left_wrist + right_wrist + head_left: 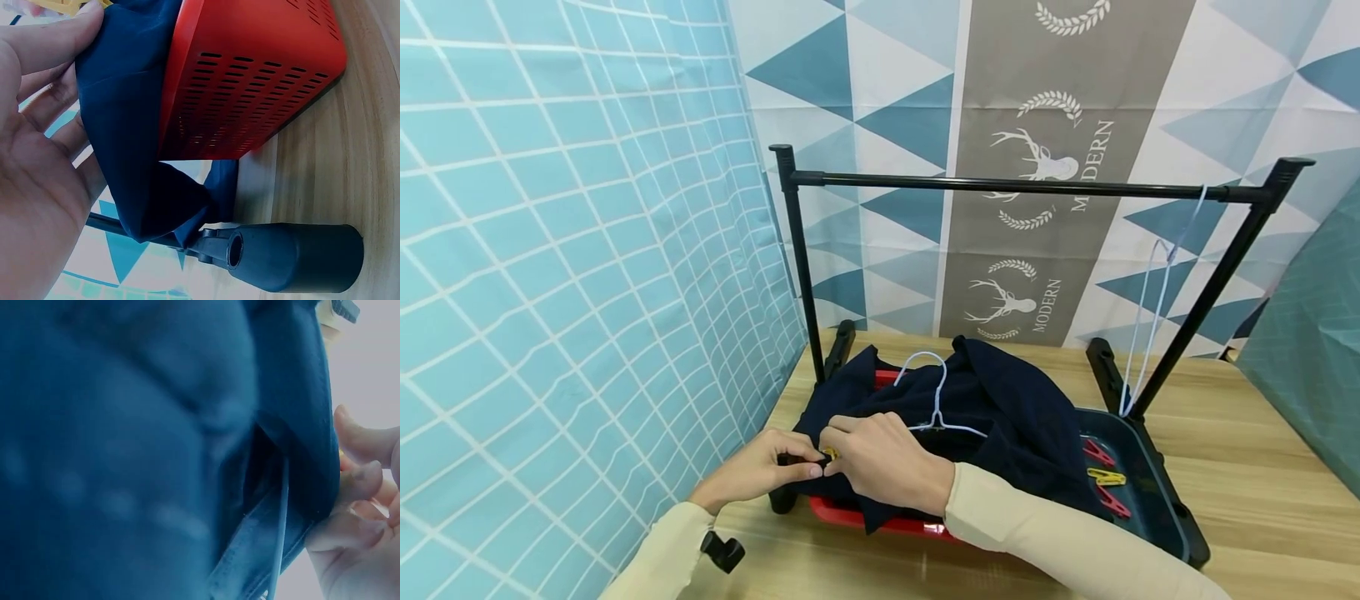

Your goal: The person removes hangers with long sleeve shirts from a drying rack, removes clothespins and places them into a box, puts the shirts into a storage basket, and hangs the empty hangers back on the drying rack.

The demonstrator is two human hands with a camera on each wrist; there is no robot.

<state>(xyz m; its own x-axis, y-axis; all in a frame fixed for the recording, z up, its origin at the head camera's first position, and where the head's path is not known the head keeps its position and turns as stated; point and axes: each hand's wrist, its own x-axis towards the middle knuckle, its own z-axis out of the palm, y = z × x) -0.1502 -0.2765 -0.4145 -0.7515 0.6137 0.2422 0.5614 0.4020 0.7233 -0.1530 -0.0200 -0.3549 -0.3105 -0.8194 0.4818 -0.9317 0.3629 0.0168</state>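
Observation:
A dark navy shirt (1022,392) lies draped over a red basket (880,522), with a pale wire hanger (937,400) in its neck opening. At the shirt's left edge, my left hand (760,467) pinches the cloth between thumb and fingers. My right hand (887,458) meets it there and pinches a yellow clothespin (831,452), mostly covered by the fingers. In the left wrist view, a fold of the shirt (125,94) hangs beside the left hand (44,137), outside the perforated basket wall (250,81). The right wrist view shows the right hand (362,531) against the cloth edge.
A black rack with a crossbar (1000,185) stands over the basket. Another pale hanger (1150,317) hangs from its right end. Red and yellow clothespins (1107,477) lie in a dark tray (1172,517) at right. Tiled-pattern sheeting (550,250) rises close on the left.

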